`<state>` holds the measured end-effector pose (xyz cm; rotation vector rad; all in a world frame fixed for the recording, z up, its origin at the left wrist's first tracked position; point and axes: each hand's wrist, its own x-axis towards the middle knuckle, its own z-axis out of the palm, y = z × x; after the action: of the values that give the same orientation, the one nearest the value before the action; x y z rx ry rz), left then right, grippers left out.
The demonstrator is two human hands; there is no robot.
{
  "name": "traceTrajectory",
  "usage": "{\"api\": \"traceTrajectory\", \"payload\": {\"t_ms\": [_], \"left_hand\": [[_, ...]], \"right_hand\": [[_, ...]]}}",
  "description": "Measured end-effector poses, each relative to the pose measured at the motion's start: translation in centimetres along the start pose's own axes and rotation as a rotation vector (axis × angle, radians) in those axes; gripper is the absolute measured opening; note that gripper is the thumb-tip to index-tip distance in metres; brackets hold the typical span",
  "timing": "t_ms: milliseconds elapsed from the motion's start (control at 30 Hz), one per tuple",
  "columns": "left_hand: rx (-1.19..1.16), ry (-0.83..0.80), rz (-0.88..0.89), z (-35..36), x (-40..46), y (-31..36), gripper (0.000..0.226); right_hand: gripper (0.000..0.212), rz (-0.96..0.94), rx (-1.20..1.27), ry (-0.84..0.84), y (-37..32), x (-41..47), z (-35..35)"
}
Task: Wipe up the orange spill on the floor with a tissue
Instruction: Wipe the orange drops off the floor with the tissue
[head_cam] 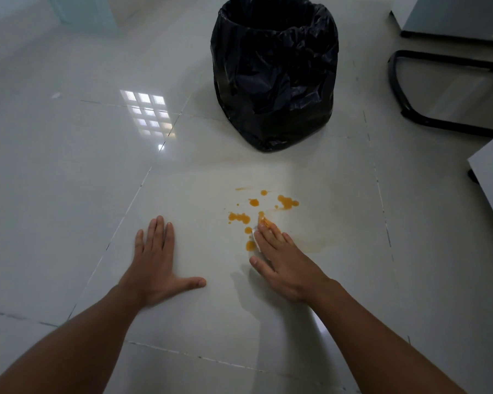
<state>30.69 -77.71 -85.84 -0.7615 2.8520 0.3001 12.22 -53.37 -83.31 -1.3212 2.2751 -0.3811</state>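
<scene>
- The right hand [285,263] lies flat on the glossy pale tiled floor [69,180], fingers stretched out and pressing a thin white paper tissue [256,239] against the tile; only a sliver of the tissue shows, along the left edge of the fingers.
- That hand is not closed around anything: the tissue is pinned under the fingers, not pinched.
- The left hand [157,260] is spread open, palm down on bare tile well to the left of the mess, holding nothing and apparently bracing the body.
- The scattered orange liquid spill [254,202] sits as separate drops and small puddles just ahead of and beside the right fingertips, between them and the bin lined with a black plastic bag [273,75].
- A faint yellowish smear [319,243] shows to the right of the hand.
- The tissue is likely light, limp and quick to soak, so it should tear or bunch if dragged hard; flat pressure from several fingers suits it better than a pinch.
- The polished tile looks slick, so liquid may smear instead of lifting.
</scene>
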Motion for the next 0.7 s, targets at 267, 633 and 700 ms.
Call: {"api": "traceTrajectory", "payload": {"t_ms": [267,633,700], "left_hand": [[0.048,0.053,0.029,0.3,-0.1,0.0,0.147],[0.069,0.053,0.024,0.2,-0.3,-0.1,0.143],[0.063,0.054,0.027,0.1,-0.3,-0.2,0.143]], "right_hand": [[0.079,-0.071,-0.076,-0.019,-0.6,-0.4,0.8],[0.086,-0.114,-0.267,-0.016,-2.9,3.0,1.3],[0.088,-0.1,-0.277,-0.005,-3.3,4.1,1.4]]}}
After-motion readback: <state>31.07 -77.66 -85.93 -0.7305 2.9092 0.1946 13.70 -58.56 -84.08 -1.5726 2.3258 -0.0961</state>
